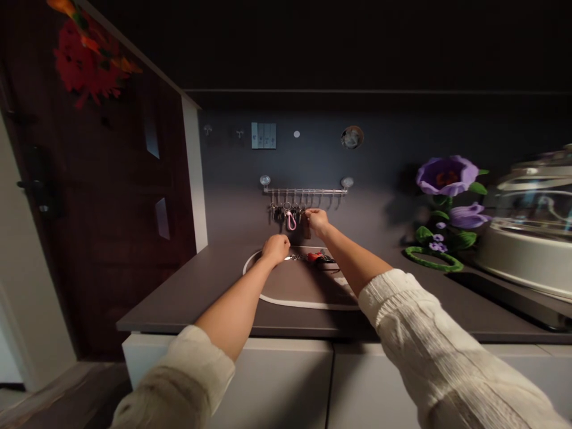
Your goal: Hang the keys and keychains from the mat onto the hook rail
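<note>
My right hand (317,221) is raised to the right end of a row of hanging keys (280,212), with its fingers pinched together. What lies between its fingertips is too small to make out. The keys hang from a clear hook rail (308,191) on the wall, and a pink loop keychain (291,221) hangs among them. Low over the left back part of an oval mat (295,304), my left hand (276,247) is closed with fingers curled, their tips hidden. Beside it on the mat lie a silver chain (295,257) and a red item (314,257) next to dark things.
Purple artificial flowers (448,177) stand at the right of the counter (179,292), beside a white appliance with a clear dome (527,256). A dark flat object (504,298) lies before it. A dark red door (134,208) is at left; a cabinet (313,47) overhangs above.
</note>
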Motion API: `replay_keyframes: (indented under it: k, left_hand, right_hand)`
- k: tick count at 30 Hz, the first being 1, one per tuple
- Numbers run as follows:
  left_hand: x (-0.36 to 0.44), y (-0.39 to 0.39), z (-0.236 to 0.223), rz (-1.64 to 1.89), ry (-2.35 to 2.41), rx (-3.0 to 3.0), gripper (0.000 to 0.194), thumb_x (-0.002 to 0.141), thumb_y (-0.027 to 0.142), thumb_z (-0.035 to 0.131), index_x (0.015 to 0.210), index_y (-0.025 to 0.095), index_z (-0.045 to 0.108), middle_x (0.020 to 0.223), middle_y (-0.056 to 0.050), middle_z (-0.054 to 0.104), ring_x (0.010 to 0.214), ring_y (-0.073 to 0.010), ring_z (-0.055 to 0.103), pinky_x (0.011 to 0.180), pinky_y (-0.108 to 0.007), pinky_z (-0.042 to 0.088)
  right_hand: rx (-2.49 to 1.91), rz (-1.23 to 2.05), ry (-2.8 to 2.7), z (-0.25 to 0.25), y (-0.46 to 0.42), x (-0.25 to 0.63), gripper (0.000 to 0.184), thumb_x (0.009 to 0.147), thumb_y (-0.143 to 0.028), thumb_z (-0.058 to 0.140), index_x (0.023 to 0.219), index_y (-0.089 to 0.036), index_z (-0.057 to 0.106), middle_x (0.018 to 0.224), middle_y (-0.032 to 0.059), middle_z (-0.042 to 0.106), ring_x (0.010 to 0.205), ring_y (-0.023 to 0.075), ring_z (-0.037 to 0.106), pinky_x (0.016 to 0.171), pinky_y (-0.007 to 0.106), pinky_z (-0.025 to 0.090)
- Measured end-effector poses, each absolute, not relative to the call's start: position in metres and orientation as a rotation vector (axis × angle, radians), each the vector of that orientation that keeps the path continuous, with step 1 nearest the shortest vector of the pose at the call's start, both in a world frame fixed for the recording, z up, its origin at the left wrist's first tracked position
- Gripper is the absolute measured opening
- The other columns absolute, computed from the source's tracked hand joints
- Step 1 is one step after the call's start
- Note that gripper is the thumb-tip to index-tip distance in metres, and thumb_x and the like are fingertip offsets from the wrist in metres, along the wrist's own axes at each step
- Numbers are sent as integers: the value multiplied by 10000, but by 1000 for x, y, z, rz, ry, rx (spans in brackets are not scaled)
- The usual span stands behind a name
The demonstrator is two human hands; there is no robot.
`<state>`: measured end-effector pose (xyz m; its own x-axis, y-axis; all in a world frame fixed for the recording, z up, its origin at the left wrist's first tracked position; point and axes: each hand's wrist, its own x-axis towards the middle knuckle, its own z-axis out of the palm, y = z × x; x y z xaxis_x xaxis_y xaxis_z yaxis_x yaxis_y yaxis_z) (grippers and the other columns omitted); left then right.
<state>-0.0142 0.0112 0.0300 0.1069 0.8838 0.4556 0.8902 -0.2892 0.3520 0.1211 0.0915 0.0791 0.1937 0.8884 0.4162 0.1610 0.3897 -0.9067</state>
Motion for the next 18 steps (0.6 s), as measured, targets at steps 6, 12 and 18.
replay_keyframes:
  k: [6, 12, 18]
  left_hand:
    - [-16, 13, 29, -1004, -1853, -2337, 227, 770, 181, 464, 852, 176, 676, 909, -82, 678, 826, -164, 597, 746, -254, 416]
    - [-18, 15, 27, -1027, -1777, -2389, 212, 756, 172, 495, 855, 167, 682, 887, -70, 679, 814, -148, 592, 754, -235, 419]
    - [-20, 18, 25, -976, -1685, -2469, 199, 748, 188, 527, 873, 168, 681, 892, -62, 677, 820, -151, 587, 766, -236, 422]
  right_hand:
    - [-1127, 753, -1226, 81, 70, 123, 81, 688, -131, 511, 610, -152, 516, 498, -38, 477, 448, 66, 409, 517, 197, 367]
    - [-1141, 698, -1262, 77, 45, 126, 60, 679, -104, 520, 660, -159, 534, 541, -27, 497, 488, 67, 415, 535, 192, 365]
    - [-1094, 702, -1394, 50, 37, 135, 90, 675, -128, 527, 748, -130, 580, 652, -4, 586, 547, 63, 473, 606, 196, 398]
